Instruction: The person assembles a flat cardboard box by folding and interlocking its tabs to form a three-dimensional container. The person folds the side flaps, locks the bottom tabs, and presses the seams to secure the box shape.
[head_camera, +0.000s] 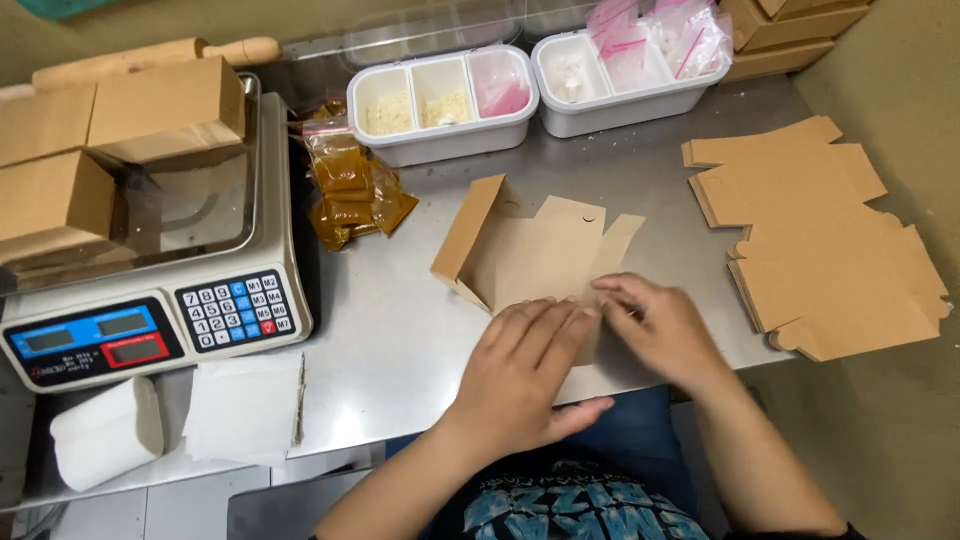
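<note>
A flat brown cardboard box blank (535, 250) lies partly folded on the steel table (400, 330), one flap standing up at its left. My left hand (525, 375) presses flat on the blank's near edge, fingers spread. My right hand (660, 330) is beside it, fingertips pinching a near flap of the same blank. The part of the blank under both hands is hidden.
A stack of flat brown blanks (830, 260) lies at the right. A digital scale (150, 300) carrying folded brown boxes (90, 150) stands at the left. Small bags of brown powder (350, 190), two white divided tubs (445, 100) and white paper sheets (240, 405) are around.
</note>
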